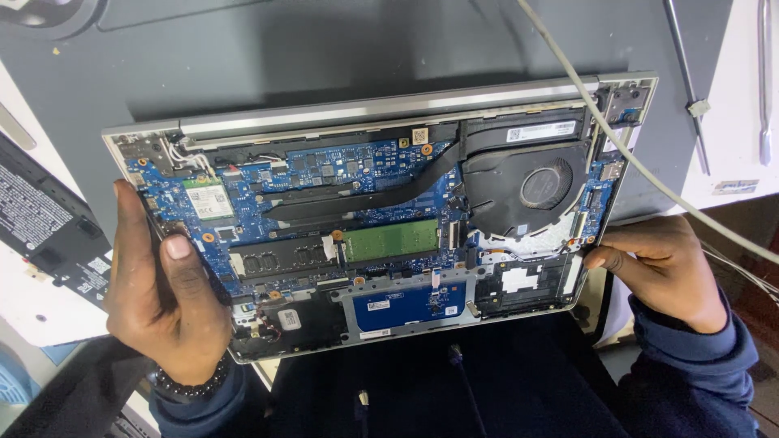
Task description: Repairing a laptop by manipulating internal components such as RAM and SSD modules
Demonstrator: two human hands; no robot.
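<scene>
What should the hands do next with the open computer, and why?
Probably lower the opened silver laptop flat onto the grey work mat. The left hand and right hand hold it only by its side edges, its blue circuit board bare, and a grey cable crosses its corner.

Both hands bare, no gloves or rings seen. Left hand (166, 296): a bracelet of dark round beads (191, 388) is worn at the wrist, just below the opened laptop's (381, 235) lower left corner. Dark navy long sleeves are worn on both arms; the right sleeve (698, 365) is bunched in folds at the cuff behind the right hand (661, 268), below the laptop's right edge.
</scene>
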